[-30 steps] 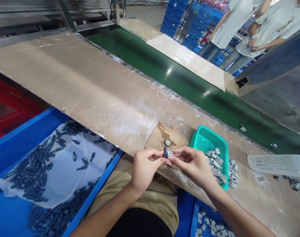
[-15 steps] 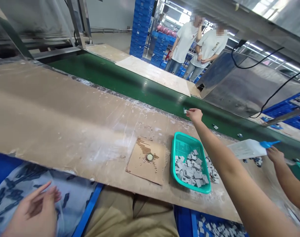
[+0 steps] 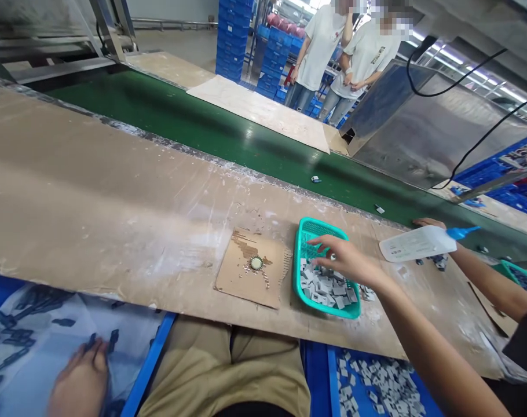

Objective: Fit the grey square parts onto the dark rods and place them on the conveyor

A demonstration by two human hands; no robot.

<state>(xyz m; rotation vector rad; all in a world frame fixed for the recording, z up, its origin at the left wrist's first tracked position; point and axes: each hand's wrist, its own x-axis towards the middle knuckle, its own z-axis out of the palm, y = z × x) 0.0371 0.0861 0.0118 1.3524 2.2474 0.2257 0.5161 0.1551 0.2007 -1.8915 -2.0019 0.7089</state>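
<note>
My left hand [image 3: 81,376] is down in the lined blue bin at the lower left, its fingers closed on a small black part [image 3: 90,341]. Other black parts [image 3: 63,322] lie around it on the pale liner. Over the green basket [image 3: 297,278] hovers my right hand [image 3: 339,255], fingers spread and holding nothing. Light grey blocks [image 3: 324,286] fill the basket's lower part. Left of the basket, a cardboard square [image 3: 233,272] carries a small round cap [image 3: 256,263] with a pale centre, amid wet brown stains.
A green conveyor [image 3: 159,116] crosses behind the table, bearing a small part [image 3: 316,179]. At right, a co-worker's arm [image 3: 485,278] reaches past a white bottle [image 3: 415,243]. A blue bin [image 3: 333,382] of grey blocks sits below the table edge. Two people stand beyond.
My right hand has let go of a small part, now on the conveyor, and come back over the basket. My left hand has lowered into the bin and closed on a black part.
</note>
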